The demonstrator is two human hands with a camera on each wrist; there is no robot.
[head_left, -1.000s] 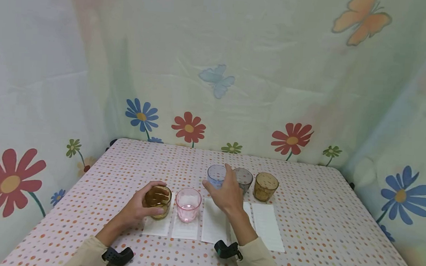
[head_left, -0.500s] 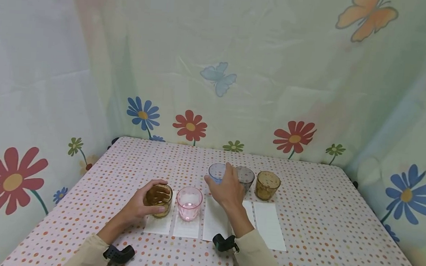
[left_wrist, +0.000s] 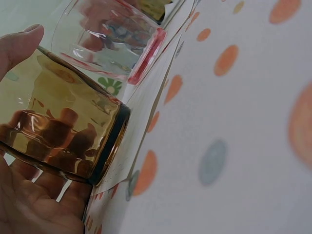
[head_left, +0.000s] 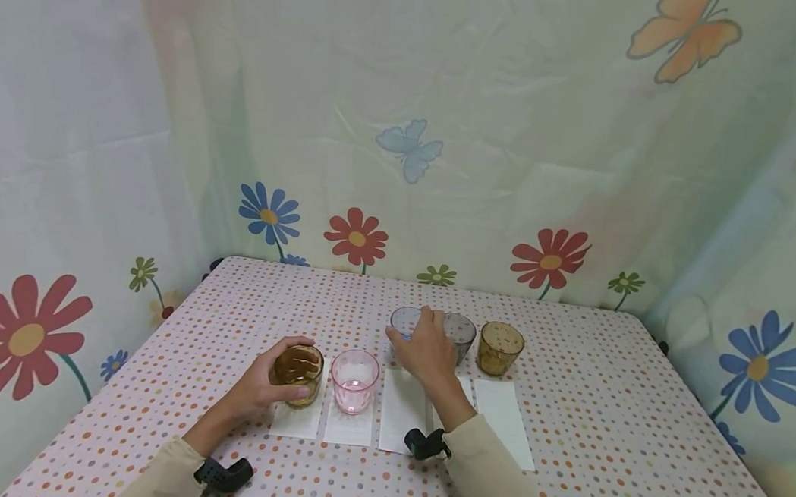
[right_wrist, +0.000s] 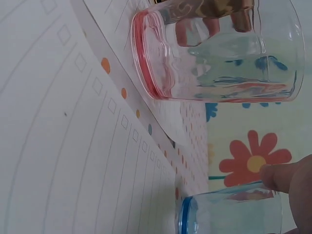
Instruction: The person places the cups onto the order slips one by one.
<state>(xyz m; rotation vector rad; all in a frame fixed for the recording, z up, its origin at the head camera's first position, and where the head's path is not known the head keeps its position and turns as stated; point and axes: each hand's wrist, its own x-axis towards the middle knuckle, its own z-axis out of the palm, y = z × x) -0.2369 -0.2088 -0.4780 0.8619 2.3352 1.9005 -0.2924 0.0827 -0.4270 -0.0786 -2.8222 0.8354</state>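
Observation:
My left hand [head_left: 256,384] grips a brown-amber glass [head_left: 302,396], which stands at the leftmost paper slip [head_left: 294,425]. In the left wrist view, thumb and fingers lie on either side of that amber glass [left_wrist: 53,112]. Just right of it a clear pink glass [head_left: 354,386] stands on its own slip. Farther back, my right hand [head_left: 429,353] holds a pale blue glass [head_left: 404,321] from above near the rim. The right wrist view has the thumb against the blue glass [right_wrist: 234,209]; the other fingers are mostly out of sight there.
Right of the blue glass stand a grey glass [head_left: 463,334] and another amber glass [head_left: 499,350]. Several lined paper slips form a row, including a middle one [head_left: 401,416] and a rightmost one [head_left: 505,422]. A dotted cloth [head_left: 598,443] covers the table; a flowered curtain [head_left: 300,60] surrounds it.
My right hand's fingers have drawn closer together at the blue glass, and its wrist has shifted slightly. The left hand keeps its grip on the amber glass.

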